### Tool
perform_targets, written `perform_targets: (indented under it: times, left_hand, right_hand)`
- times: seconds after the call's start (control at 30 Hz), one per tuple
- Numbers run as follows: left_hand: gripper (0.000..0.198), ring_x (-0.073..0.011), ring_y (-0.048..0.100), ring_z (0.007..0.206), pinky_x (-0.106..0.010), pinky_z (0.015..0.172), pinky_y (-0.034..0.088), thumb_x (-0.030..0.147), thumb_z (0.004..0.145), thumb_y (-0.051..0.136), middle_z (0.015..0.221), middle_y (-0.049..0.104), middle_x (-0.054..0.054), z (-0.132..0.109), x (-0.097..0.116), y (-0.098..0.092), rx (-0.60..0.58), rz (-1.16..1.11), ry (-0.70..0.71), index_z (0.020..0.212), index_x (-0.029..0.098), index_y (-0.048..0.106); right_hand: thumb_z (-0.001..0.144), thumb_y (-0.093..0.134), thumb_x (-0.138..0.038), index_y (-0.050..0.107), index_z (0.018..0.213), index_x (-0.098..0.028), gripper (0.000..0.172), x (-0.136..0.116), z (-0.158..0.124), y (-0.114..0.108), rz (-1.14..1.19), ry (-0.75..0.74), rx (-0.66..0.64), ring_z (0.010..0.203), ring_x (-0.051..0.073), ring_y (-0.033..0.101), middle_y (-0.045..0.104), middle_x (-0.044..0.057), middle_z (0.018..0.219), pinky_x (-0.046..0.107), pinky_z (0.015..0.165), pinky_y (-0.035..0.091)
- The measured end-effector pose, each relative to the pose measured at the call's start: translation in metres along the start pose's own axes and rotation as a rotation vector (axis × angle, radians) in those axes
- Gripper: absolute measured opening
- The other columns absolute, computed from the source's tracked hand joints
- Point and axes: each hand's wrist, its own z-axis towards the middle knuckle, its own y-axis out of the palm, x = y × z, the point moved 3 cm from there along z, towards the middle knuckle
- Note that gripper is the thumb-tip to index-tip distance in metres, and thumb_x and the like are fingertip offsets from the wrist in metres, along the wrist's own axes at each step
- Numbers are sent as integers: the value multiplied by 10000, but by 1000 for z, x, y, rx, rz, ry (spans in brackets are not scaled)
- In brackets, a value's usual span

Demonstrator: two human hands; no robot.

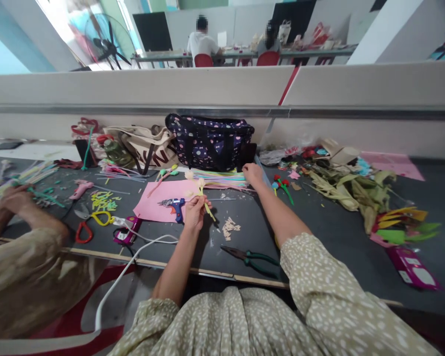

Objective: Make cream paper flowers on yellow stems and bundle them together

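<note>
My left hand (195,211) pinches a pipe-cleaner flower with a cream bloom (201,183) and a yellow-green stem, tilted over the pink sheet (148,198). Further back, my right hand (252,174) is at the right end of a bundle of pastel pipe cleaners (218,179). Its fingers are curled, and what is between them is hidden. Left of my left hand, a blue glue gun (177,209) lies on the pink sheet. A small pile of beige pieces (230,228) sits between my arms, with green-handled pliers (250,258) nearer the table edge.
A dark patterned bag (211,141) stands behind the pipe cleaners. Scissors (91,220), yellow-green clippings (103,201) and a pink glue gun (82,189) lie leftward, near a co-worker's hands (18,199). Dried husks (337,190) and a purple packet (413,268) are rightward. A white cable (133,259) crosses the front edge.
</note>
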Motion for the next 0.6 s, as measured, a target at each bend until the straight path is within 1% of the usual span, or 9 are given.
perform_targets:
  times: [0.07,0.17,0.23,0.3,0.37,0.43,0.53,0.6]
  left_hand:
    - [379,-107,633,575,-233,574,550,352,547,860,619,628,11,-2,-1,2,-6,-11,-3,769,115,664]
    - [371,-105,633,574,-226,573,545,343,545,863,615,630,11,-5,-2,6,-14,-25,-4,761,114,667]
    - [359,-102,630,569,-219,571,539,338,552,860,610,630,10,-7,-1,7,-18,-28,0,756,114,667]
    - [345,-102,630,569,-216,571,535,332,564,854,610,631,8,-9,-1,7,-23,-28,2,752,112,665]
    - [336,-105,634,575,-217,576,535,327,575,847,618,635,6,-10,0,6,-25,-29,7,757,113,663]
    - [331,-106,638,581,-219,584,536,328,585,842,627,640,4,-10,0,4,-22,-29,15,762,115,660]
    - [339,-105,639,581,-217,587,536,331,581,844,631,641,4,-7,-1,3,-8,-31,16,767,116,658]
    - [354,-104,640,583,-217,587,540,330,568,852,634,639,6,-5,-3,5,-5,-39,6,774,116,661]
  right_hand:
    - [876,497,-273,715,1049,-215,284,-14,3,4,-25,-52,-31,1081,245,606,698,121,1121,292,871,436]
    - [862,514,-245,720,1029,-173,275,-32,6,12,-59,-88,-76,1055,247,623,706,149,1092,289,857,435]
    - [849,519,-210,725,993,-144,260,-39,7,15,-70,-92,-88,1015,243,642,717,165,1042,280,826,437]
    - [847,513,-203,726,966,-143,251,-41,7,15,-65,-94,-73,986,234,651,724,160,1012,267,796,435]
    - [865,487,-232,721,958,-166,260,-38,6,9,-44,-98,-32,959,226,654,727,138,1006,262,767,432]
    - [895,435,-270,704,981,-187,294,-30,4,-1,-16,-97,26,932,222,650,725,116,1010,266,743,427]
    - [922,372,-308,663,1042,-190,336,-12,1,-22,17,-91,109,910,219,633,714,102,1019,274,730,416]
    - [920,371,-328,653,1032,-190,334,0,-3,-34,38,-99,153,883,215,624,711,89,992,276,718,408]
